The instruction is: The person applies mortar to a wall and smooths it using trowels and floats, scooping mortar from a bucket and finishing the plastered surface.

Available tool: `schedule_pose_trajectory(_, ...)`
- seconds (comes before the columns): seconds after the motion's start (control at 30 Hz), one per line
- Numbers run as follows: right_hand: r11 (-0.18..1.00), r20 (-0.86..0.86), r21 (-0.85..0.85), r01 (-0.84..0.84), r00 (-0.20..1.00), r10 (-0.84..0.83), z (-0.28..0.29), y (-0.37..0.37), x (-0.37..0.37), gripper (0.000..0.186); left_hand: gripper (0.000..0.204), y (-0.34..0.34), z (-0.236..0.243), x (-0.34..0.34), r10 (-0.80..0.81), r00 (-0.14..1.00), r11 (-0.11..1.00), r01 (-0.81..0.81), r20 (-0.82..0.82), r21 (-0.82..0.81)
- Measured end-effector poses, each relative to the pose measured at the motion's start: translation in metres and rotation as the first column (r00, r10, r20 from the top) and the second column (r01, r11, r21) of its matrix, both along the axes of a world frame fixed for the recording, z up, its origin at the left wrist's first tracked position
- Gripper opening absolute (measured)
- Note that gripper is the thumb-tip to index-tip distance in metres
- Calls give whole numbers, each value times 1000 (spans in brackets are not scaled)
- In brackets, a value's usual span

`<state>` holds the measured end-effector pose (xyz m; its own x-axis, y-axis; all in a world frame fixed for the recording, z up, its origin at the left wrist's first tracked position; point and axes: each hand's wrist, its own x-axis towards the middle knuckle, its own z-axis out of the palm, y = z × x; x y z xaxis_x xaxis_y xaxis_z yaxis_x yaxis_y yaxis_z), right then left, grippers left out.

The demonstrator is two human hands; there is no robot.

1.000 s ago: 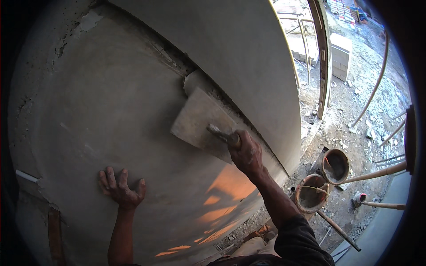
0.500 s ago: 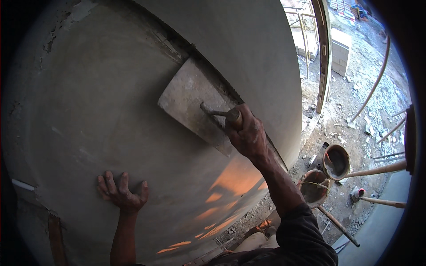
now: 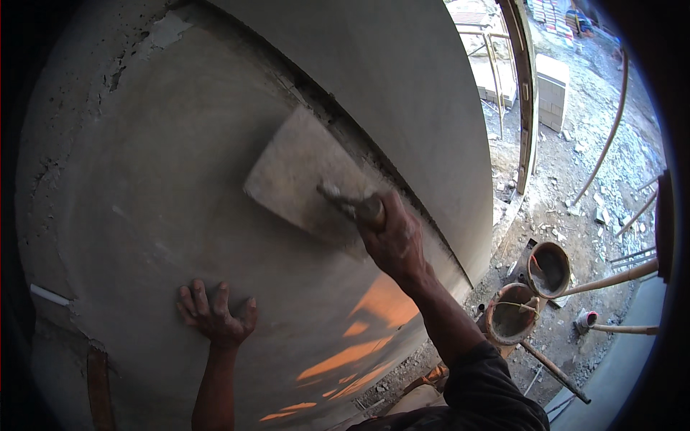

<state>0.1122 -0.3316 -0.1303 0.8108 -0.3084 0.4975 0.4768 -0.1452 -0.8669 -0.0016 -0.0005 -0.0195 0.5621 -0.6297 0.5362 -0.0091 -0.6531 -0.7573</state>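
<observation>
Centrally in the frame, flat plastering trowel (image 3: 305, 176) lies pressed against grey plastered wall (image 3: 144, 179), blade tilted, one corner pointing toward upper centre. Right hand (image 3: 394, 241) is clenched round the trowel's handle at the blade's lower right edge; forearm and dark sleeve (image 3: 496, 388) enter from the lower right. Left hand (image 3: 215, 316) is spread flat on the wall, lower left of centre, fingers apart, gripping nothing. Dark groove (image 3: 345, 122) runs diagonally just above the trowel. Orange light patches (image 3: 359, 337) fall on the wall at lower centre. Two round buckets (image 3: 528, 294) stand on rubble-strewn ground at right, poles near them.
</observation>
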Motion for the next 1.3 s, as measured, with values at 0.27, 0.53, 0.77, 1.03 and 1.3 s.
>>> schedule_pose_trajectory(0.27,984,92,-42,171,982,-167,29,8,29,14,69,-1,2,1,-40,999,999,40,-15,-20)
schedule_pose_trajectory(0.53,992,45,-108,67,997,-63,5,3,21,13,69,-1,3,-1,-15,1000,1000,15,-9,-19)
schedule_pose_trajectory(0.77,992,10,-119,-27,1000,29,-34,13,-10,9,70,-1,3,2,-13,1000,1000,13,-9,-12)
schedule_pose_trajectory(1.03,997,15,-31,66,998,-66,46,-16,21,23,70,1,0,0,-12,1000,1000,12,-8,-13)
schedule_pose_trajectory(1.3,981,-76,-65,-182,981,177,40,-27,13,20,72,-2,2,-1,0,1000,1000,0,-16,-13)
